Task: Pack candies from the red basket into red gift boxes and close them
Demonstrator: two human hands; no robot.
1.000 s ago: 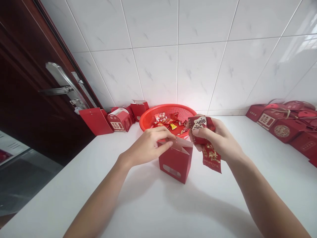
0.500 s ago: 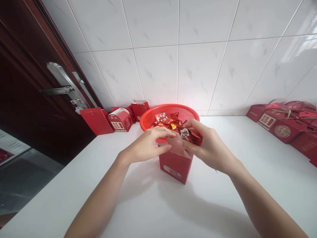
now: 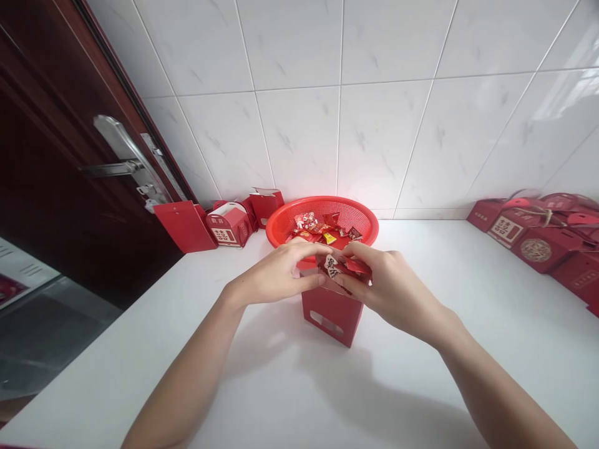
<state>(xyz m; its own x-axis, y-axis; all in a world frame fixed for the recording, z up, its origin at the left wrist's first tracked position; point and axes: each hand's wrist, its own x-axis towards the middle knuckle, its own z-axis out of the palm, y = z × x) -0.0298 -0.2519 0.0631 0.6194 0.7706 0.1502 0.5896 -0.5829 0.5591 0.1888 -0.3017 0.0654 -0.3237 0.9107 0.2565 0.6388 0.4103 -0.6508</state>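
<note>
A red paper box [image 3: 330, 318] with a cut-out handle slot stands upright on the white table, its top edge hidden by my hands. My left hand [image 3: 281, 274] curves around the upper left of the box, thumb on the near side and fingers on the far side. My right hand [image 3: 393, 284] pinches a dark red snack packet [image 3: 331, 267] with white and black lettering, tilted over the box's top. Just behind is a red plastic basket [image 3: 322, 204] with several wrapped sweets [image 3: 306, 220] inside.
Folded red gift boxes [image 3: 229, 226] stand at the back left, beside a flat red card piece [image 3: 185, 226]. More red boxes [image 3: 538, 246] line the right side. A tiled wall [image 3: 388, 137] closes the back, and a dark door [image 3: 51, 143] is at the left.
My right hand has moved left and slightly down, bringing the packet over the box's top, close to my left fingers. My left hand has stayed nearly in place.
</note>
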